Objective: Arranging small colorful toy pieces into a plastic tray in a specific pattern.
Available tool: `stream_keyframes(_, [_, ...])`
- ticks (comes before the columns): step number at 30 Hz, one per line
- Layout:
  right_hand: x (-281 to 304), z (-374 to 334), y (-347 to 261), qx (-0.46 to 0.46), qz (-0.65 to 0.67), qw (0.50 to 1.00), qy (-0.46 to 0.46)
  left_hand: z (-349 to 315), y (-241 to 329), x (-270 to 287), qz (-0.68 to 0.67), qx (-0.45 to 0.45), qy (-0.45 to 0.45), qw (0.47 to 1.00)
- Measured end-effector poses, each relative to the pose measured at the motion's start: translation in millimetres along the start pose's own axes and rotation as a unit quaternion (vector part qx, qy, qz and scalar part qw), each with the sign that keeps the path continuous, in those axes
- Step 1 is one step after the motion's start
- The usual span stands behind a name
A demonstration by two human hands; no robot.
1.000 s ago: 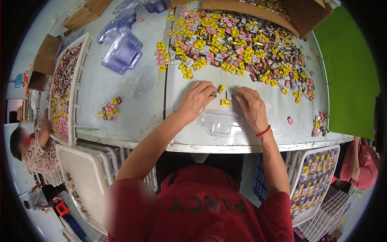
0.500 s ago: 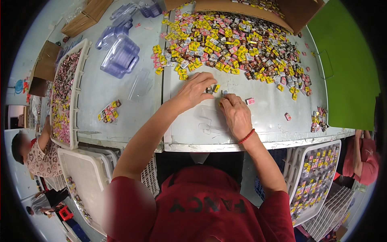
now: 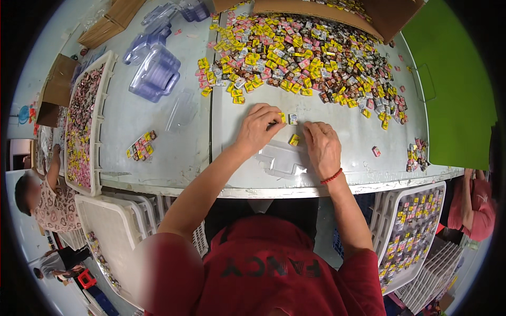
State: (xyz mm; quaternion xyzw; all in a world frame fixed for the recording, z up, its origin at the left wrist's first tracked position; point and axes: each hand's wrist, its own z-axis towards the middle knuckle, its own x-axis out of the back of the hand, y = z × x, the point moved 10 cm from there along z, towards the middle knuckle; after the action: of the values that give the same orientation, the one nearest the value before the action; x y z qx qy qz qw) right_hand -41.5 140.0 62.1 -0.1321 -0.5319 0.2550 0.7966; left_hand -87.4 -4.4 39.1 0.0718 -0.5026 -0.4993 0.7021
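My left hand (image 3: 258,129) is closed, with a small dark piece (image 3: 271,126) partly showing between thumb and fingers. At its fingertips stands a small yellow piece (image 3: 283,117), and just right of that lies a pale one (image 3: 293,119). To the right, my right hand (image 3: 323,145) is curled with thumb and fingers bent together; what is under or between them is hidden. Between the hands another yellow piece (image 3: 294,139) lies on the table. A clear plastic tray (image 3: 276,158) sits nearer me, below the hands.
A broad heap of small wrapped pieces (image 3: 300,58) covers the table's far side before a cardboard box (image 3: 316,13). Stacked clear trays (image 3: 155,73) and a filled white crate (image 3: 97,131) are at left. A loaded white rack (image 3: 411,231) stands right, below the table edge.
My right hand has moved right and slightly nearer me, uncovering the yellow piece and more of the clear tray. The pink piece beside it no longer shows. My left hand has shifted slightly nearer.
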Motion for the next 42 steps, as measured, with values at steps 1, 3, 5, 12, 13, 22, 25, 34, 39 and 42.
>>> stream_keyframes(1, [1,0,1,0.000,0.001,1.000,-0.001,-2,-2,1,0.000,0.001,-0.001,1.000])
stream_keyframes(3, [1,3,6,-0.012,-0.003,1.000,-0.015,2,-2,9,-0.005,0.023,-0.012,1.000])
stream_keyframes(5, [-2,12,0,0.009,-0.011,0.999,-0.035,1,-5,10,0.000,0.026,-0.038,0.999])
stream_keyframes(12, [-40,24,-8,0.074,-0.038,0.993,-0.086,7,-4,-14,-0.033,0.039,-0.158,0.986])
stream_keyframes(13, [-37,23,-9,0.075,-0.038,0.993,-0.087,8,-2,-11,-0.033,0.040,-0.157,0.986])
stream_keyframes(22, [18,-1,41,0.005,-0.047,0.997,-0.068,-9,42,-23,-0.015,-0.104,-0.206,0.973])
stream_keyframes(25, [14,-13,37,0.004,-0.047,0.996,-0.072,-13,52,-41,-0.036,-0.123,-0.229,0.965])
stream_keyframes(34, [12,-27,48,-0.038,-0.017,0.999,0.017,-21,46,-47,0.021,-0.092,-0.169,0.981])
stream_keyframes(39, [8,-17,50,-0.024,0.022,0.999,0.019,-23,47,-44,-0.015,0.022,-0.123,0.992])
stream_keyframes(42, [-3,-6,40,-0.007,0.051,0.999,-0.001,-22,36,-52,-0.032,0.079,-0.185,0.979])
